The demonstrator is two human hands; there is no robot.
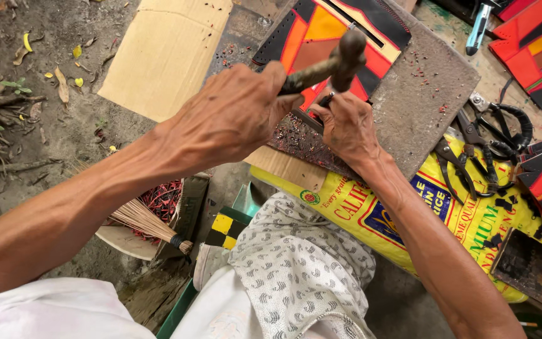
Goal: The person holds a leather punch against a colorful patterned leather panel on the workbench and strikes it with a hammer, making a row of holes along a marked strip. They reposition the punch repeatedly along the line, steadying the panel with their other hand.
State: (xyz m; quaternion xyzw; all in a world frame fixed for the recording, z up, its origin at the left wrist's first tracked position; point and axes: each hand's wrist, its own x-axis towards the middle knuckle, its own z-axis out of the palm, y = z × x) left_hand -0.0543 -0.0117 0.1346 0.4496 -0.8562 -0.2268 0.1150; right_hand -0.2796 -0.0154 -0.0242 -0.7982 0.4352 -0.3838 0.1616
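My left hand [233,116] grips the handle of a small hammer [345,55], whose head is raised over a flat piece of red, orange and black leather [321,28]. My right hand [348,129] pinches a thin metal punch [326,99] and holds it upright against the near edge of that piece. The leather lies on a grey slab [425,81] sprinkled with tiny coloured punchings. The punch's tip is hidden by my fingers.
A yellow printed sack [465,220] lies under the slab, with black scissors and pliers [487,147] on it. More red and black leather pieces [534,44] sit at the right. Cardboard [164,50] lies at the back left, a small broom [148,221] by my left forearm, and patterned cloth [296,263] covers my lap.
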